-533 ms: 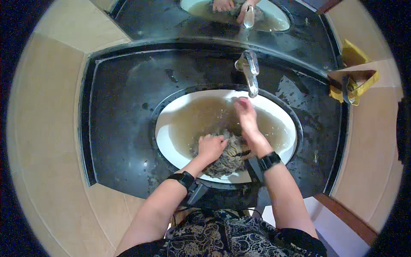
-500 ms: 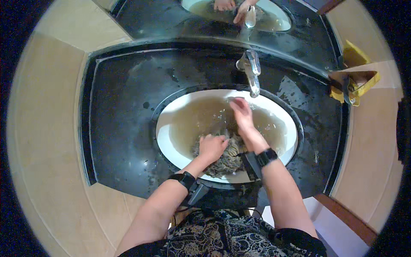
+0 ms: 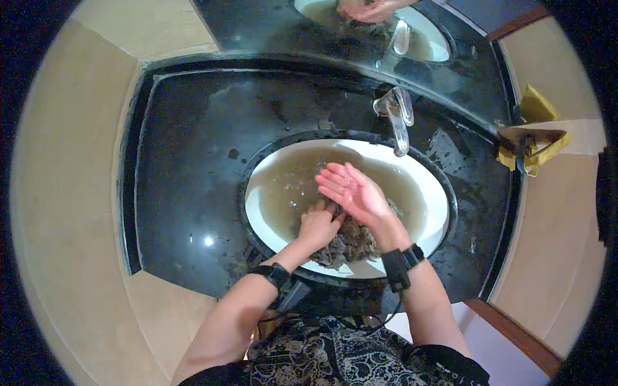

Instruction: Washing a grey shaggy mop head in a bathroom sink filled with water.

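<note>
A bunched wet cloth [image 3: 351, 243], patterned grey-brown, lies partly in the murky water at the near side of the oval white sink [image 3: 256, 199]. My left hand [image 3: 320, 226] grips its left part from above, fingers bent down into the folds and the thumb toward the middle. Above the cloth's right part, my right hand [image 3: 355, 195] is turned palm up, fingers stretched out to the left and wet. It holds nothing and hides some of the cloth.
A chrome faucet [image 3: 397, 119] stands behind the sink, its spout toward the right rim. The dark stone counter [image 3: 187, 167] is wet in spots. A mirror [image 3: 270, 29] rises along the back. A yellow holder [image 3: 544, 151] hangs on the right wall.
My right hand has come nearer and turned its palm upward, fingers now toward the left. My left hand stays at the cloth, whose folds have shifted. The view has moved slightly.
</note>
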A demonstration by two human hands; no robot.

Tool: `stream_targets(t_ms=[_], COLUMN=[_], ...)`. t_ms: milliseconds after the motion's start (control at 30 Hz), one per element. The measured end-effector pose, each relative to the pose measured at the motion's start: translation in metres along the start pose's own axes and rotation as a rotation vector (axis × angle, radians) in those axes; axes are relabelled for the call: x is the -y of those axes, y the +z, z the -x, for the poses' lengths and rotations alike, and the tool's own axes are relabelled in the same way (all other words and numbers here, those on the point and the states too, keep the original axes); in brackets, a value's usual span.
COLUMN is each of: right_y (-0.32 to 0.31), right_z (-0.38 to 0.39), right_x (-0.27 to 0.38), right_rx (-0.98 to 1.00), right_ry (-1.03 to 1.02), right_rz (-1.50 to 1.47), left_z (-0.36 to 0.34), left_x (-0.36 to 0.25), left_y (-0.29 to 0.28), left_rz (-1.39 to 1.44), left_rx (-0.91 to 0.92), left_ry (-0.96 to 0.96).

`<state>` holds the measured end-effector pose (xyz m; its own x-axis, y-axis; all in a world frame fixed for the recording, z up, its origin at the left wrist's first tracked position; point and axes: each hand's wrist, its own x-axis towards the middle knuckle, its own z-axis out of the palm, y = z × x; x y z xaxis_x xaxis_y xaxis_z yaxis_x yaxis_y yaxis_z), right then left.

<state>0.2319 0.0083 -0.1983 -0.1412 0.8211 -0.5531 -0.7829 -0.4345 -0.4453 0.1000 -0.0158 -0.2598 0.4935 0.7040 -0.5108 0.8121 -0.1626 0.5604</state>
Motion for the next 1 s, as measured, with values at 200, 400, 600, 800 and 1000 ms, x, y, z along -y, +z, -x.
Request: stream_targets(t_ms=[200, 400, 600, 800, 1000], right_y=[-0.027, -0.057, -0.062, -0.056, -0.01], right_z=[0.05, 0.064, -0.005, -0.064, -0.076], right_x=[0.015, 0.005, -0.005, -0.026, -0.07], right_rx=[0.049, -0.153, -0.41, -0.491, -0.168], right_ry=[0.002, -0.07, -0.171, -0.272, -0.028], right_rz=[-0.153, -0.113, -0.005, 0.453, 0.048], left_z=[0.013, 0.026, 0.041, 0.049, 0.05], left_x=[0.021, 0.016, 0.014, -0.002, 0.006], left_y=[-0.027, -0.013, 0.005, -0.003, -0.011], left_rz=[0.178, -0.037, -0.234, -0.251, -0.209], left_rx=[-0.143, -0.08, 0.067, 0.135, 0.159], left_ry=[0.23, 0.289, 0.331, 0.364, 0.348])
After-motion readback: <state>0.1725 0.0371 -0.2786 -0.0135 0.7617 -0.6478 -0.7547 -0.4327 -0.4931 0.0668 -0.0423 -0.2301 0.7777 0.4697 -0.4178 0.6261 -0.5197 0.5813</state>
